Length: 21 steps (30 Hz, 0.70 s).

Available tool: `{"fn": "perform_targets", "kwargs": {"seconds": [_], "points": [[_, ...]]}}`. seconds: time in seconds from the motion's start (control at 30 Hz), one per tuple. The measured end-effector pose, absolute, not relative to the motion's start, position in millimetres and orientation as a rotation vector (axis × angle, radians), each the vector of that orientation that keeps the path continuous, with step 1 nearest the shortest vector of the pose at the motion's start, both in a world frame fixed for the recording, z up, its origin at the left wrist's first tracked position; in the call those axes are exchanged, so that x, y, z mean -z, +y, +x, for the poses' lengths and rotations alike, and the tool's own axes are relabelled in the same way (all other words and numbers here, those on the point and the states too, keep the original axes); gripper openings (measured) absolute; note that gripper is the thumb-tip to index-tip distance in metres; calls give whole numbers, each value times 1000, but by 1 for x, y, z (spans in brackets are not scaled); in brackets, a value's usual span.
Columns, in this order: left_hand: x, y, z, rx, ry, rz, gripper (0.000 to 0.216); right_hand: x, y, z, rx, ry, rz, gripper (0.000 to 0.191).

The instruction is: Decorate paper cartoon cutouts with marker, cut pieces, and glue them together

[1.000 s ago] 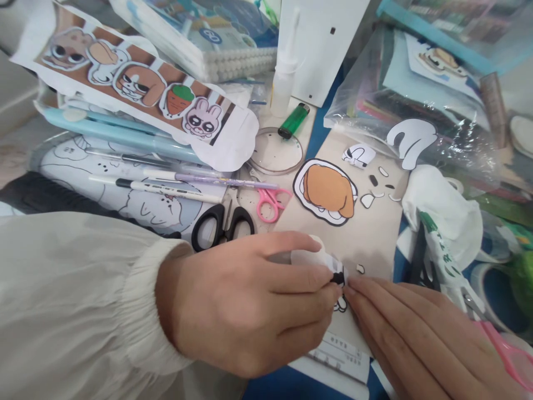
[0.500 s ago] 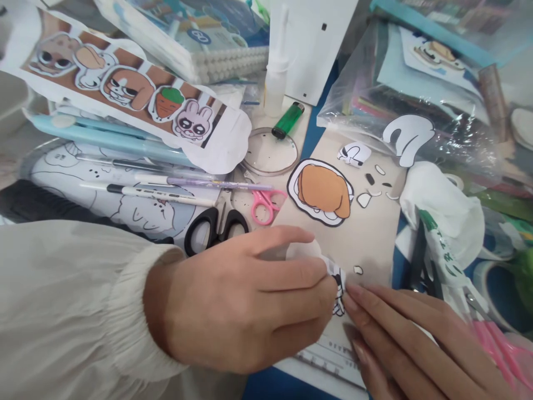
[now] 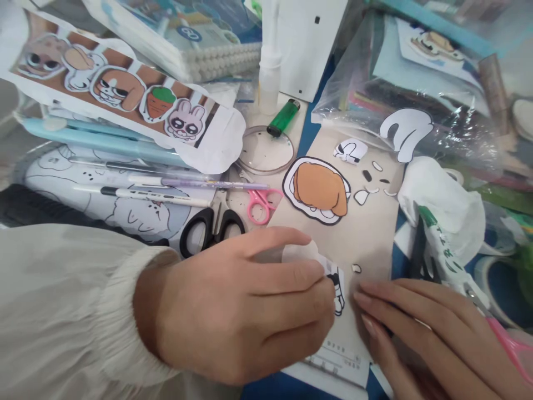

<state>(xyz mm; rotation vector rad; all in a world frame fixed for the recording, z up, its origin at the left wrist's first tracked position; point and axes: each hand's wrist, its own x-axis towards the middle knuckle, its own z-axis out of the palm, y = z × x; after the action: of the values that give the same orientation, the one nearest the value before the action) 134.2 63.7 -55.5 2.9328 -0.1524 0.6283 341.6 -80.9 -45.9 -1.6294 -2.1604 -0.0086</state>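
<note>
My left hand (image 3: 245, 303) lies curled on a beige paper sheet (image 3: 370, 233), its fingers pressed on a small white paper cutout with black outlines (image 3: 335, 280). Most of that cutout is hidden under the fingers. My right hand (image 3: 433, 339) rests flat on the sheet just right of the cutout, fingers stretched out and a little apart from it. A brown dog-shaped cutout (image 3: 318, 189) lies farther up the same sheet, with small white scraps (image 3: 368, 194) beside it.
Black scissors (image 3: 212, 225) and pink scissors (image 3: 258, 200) lie left of the sheet, near pens (image 3: 158, 191) and a round clear lid (image 3: 264, 150). A green lighter (image 3: 283, 118), a white bottle (image 3: 268, 83), a sticker strip (image 3: 125, 91), a plastic bag (image 3: 416, 94) and crumpled white plastic (image 3: 445, 208) crowd the rest.
My right fingertips have drawn back to the right, away from the small cutout they were touching. More of the cutout now shows. The left hand stays pressed on it.
</note>
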Motion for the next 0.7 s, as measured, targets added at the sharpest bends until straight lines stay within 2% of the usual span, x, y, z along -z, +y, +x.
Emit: {"fn": "perform_targets", "kwargs": {"seconds": [0.17, 0.43, 0.7], "points": [[55, 61, 136, -703, -165, 2899, 22, 43, -84, 340, 74, -2193, -1672, 18], [52, 61, 135, -832, -140, 2872, 20, 44, -83, 334, 239, -2343, -1535, 36], [56, 59, 136, -893, -142, 2871, 17, 43, -73, 326, 265, -2506, -1406, 32]]}}
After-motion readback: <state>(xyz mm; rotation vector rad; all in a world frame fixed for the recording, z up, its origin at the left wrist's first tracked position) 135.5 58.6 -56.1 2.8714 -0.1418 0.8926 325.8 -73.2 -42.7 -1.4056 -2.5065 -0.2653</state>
